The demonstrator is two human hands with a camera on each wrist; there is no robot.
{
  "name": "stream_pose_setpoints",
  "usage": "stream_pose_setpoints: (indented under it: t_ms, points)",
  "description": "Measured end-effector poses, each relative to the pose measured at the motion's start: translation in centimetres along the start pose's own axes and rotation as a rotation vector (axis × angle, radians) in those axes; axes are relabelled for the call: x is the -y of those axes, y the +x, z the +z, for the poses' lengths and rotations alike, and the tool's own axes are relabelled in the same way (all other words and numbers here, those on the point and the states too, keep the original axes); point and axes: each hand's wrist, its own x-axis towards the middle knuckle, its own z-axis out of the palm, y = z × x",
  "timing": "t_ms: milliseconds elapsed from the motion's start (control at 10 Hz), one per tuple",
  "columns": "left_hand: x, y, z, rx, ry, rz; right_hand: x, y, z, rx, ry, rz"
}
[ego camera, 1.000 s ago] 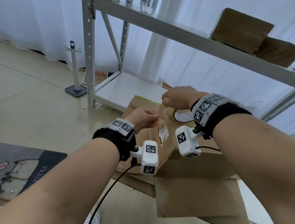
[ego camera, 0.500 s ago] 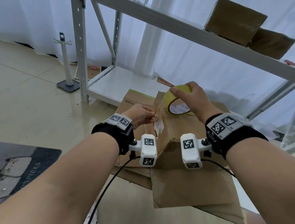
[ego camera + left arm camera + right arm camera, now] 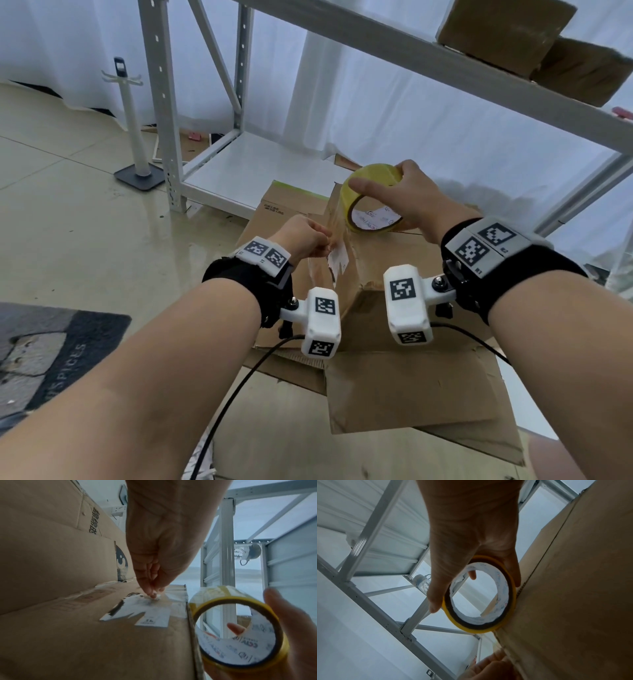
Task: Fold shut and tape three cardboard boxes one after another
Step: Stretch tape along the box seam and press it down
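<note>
Above the cardboard box (image 3: 383,274), right hand (image 3: 407,202) fingers round the tape roll (image 3: 371,202); left hand (image 3: 305,240) fingers pinching its pulled-out tape end (image 3: 169,595).

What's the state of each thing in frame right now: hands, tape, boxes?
left hand: pinches the free tape end against the box side.
right hand: grips the tape roll.
tape roll: lifted at the box's top edge, a clear strip drawn out to the left fingers.
cardboard box: near flap hangs open, torn label on its side.
shelf boxes: closed, on the upper shelf.
</note>
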Motion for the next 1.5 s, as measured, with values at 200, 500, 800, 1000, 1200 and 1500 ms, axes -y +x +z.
stream_pose_setpoints:
  t_ms: [200, 500, 800, 1000, 1200, 1500]
  points:
    - [0.3, -0.1, 0.7, -0.119, 0.191, 0.091, -0.2, -0.9, 0.6, -0.013, 0.162, 0.026]
    - [1.5, -0.2, 0.7, -0.008, -0.238, 0.020, -0.7, -1.3, 0.7, -0.022, 0.244, 0.083]
    - [1.9, -0.4, 1.2, -0.026, -0.112, 0.057, -0.1, -1.3, 1.0, 0.013, 0.213, 0.096]
    - [1.7, -0.1, 1.8, -0.048, 0.071, 0.078, -0.1, -1.3, 1.3, -0.017, 0.206, 0.022]
    - [0.7, -0.1, 2.2, -0.081, 0.270, 0.066, -0.1, -1.5, 1.5, -0.018, 0.207, 0.021]
    - [2.5, -0.5, 2.2, -0.007, 0.481, -0.169, 0.0, -1.5, 1.1, 0.002, 0.199, 0.065]
